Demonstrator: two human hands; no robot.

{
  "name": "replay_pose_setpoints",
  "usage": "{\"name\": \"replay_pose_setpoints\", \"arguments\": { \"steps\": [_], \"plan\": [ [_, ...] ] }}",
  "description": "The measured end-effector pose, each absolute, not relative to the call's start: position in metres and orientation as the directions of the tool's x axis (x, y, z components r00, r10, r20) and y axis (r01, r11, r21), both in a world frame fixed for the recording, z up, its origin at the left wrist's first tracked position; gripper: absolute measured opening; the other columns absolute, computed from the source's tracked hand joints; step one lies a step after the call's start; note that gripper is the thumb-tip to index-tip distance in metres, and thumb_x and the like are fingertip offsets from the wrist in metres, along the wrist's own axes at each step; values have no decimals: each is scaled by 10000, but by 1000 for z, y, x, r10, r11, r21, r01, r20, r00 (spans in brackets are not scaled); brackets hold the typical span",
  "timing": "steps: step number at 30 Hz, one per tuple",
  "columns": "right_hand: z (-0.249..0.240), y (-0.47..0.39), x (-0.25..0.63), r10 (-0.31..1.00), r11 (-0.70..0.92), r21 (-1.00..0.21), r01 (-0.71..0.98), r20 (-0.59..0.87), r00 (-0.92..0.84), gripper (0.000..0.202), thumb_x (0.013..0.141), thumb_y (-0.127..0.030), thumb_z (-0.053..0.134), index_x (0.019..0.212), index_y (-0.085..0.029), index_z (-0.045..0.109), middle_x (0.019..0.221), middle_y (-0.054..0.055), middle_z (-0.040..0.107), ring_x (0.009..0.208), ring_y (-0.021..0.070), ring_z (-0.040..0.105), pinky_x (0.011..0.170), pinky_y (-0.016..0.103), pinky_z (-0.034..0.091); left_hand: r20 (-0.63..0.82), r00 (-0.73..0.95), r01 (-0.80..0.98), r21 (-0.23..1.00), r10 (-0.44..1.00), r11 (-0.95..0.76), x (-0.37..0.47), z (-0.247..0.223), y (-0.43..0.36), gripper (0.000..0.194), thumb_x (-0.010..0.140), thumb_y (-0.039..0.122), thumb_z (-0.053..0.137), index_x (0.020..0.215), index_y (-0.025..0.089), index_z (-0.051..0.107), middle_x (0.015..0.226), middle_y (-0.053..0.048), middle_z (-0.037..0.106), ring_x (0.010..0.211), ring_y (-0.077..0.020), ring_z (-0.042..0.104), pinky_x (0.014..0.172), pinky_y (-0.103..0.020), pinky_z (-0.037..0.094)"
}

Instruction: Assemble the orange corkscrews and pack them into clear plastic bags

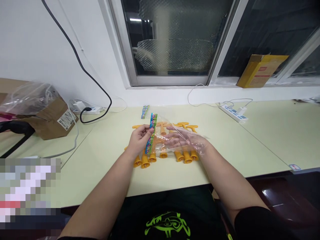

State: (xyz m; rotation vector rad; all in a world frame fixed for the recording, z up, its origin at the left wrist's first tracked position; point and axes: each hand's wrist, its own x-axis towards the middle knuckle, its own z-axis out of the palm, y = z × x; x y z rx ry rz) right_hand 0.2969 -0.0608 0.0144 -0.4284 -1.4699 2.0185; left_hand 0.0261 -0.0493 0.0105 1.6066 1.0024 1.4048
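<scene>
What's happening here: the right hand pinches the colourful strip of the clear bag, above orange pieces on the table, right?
Not the right hand: the head view shows the left hand pinching the colourful strip of the clear bag. The orange pieces are on the table.

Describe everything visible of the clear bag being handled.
The bag looks like thin, wrinkled, see-through plastic, with a narrow, colourful blue-green printed strip along one end. The left hand pinches the strip; the plastic spreads sideways to the open right hand and its wrist, above yellow-orange pieces. I cannot tell whether that hand is inside.
</scene>
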Motion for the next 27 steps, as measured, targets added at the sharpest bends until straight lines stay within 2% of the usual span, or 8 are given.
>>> {"name": "replay_pose_setpoints", "arguments": {
  "steps": [5,8,14,18,20,22,24,27],
  "plan": [
    [19,-63,305,634,-158,-937,-312,146,-759,1007,739,-548,855,1588,-430,327,1561,109,507,1356,354,582,1132,611,434,391,47,70,917,919,-394,18,14,-45,431,776,556,814,865,149,703,725,-18,637,633,-115,542,593,-230,437],
    [16,-60,309,632,-128,-927,-353,198,-749,984,796,-575,805,1610,-432,270,1589,136,464,1366,369,571,1081,640,460,397,14,69,915,918,-397,13,15,-43,429,770,547,822,882,145,722,741,-29,659,626,-112,553,575,-222,441],
    [13,-55,316,662,-137,-924,-357,183,-727,1169,611,-569,929,1588,-451,298,1636,141,388,1394,396,522,1049,653,477,308,-25,55,950,951,-306,5,16,-40,427,758,548,827,896,157,728,604,9,592,448,-97,467,416,-223,379],
    [16,-53,322,664,-117,-895,-430,251,-704,1143,642,-684,864,1589,-454,267,1604,139,428,1381,384,538,1044,684,464,336,-93,16,942,937,-336,0,17,-35,400,740,512,849,867,151,732,684,-18,661,527,-106,534,479,-213,410],
    [18,-52,325,687,-89,-878,-470,287,-668,1200,598,-753,847,1589,-484,226,1590,127,448,1364,378,556,1035,694,467,345,-157,-26,935,925,-353,-3,15,-31,398,738,500,852,884,149,734,737,-31,692,605,-122,591,554,-216,454],
    [19,-50,326,726,-66,-881,-469,280,-628,1233,574,-751,861,1590,-495,211,1577,121,466,1337,373,580,1025,692,481,325,-218,-83,933,920,-349,-5,13,-26,392,738,487,851,902,152,729,780,-37,709,660,-136,625,614,-227,486],
    [18,-50,326,748,-66,-902,-427,238,-619,1141,634,-668,877,1581,-449,279,1570,128,478,1307,363,606,1035,670,494,263,-236,-143,943,935,-301,-7,11,-23,383,736,478,845,908,160,719,785,-32,709,661,-146,633,621,-239,498],
    [18,-51,324,738,-106,-938,-331,149,-658,843,788,-506,826,1516,-333,439,1569,152,483,1276,338,639,1048,611,521,156,-213,-200,959,964,-200,-6,10,-23,384,718,476,844,896,165,707,745,-20,690,615,-148,614,587,-253,498]
  ]
}}
